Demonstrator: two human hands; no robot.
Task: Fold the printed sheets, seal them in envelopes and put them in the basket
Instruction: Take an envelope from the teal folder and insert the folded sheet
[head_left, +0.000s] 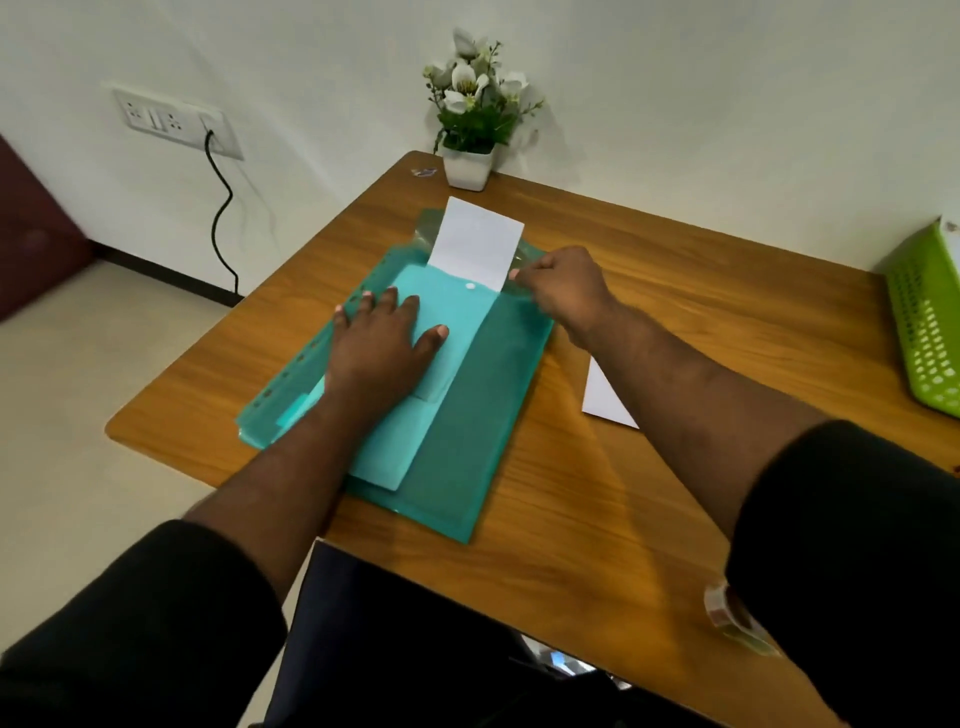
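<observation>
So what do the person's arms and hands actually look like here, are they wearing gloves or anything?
No gloves: both the left hand and the right hand are bare, with no rings or watch that I can see. The forearms are uncovered too. Each arm has a dark, black-looking sleeve pushed up toward the elbow, the left sleeve and the right sleeve. No markings show on the fabric.

The table across the middle of the frame is warm orange-brown with dark wood-grain streaks. At its centre lies a translucent teal-green folder with a white snap button, a paler turquoise panel showing through it. A plain white sheet sticks out of its top. At the right edge stands a lime-green basket with a lattice of small holes. Top centre, white flowers with green leaves sit in a white pot. Both sleeves at the bottom look black, perhaps dark navy
</observation>
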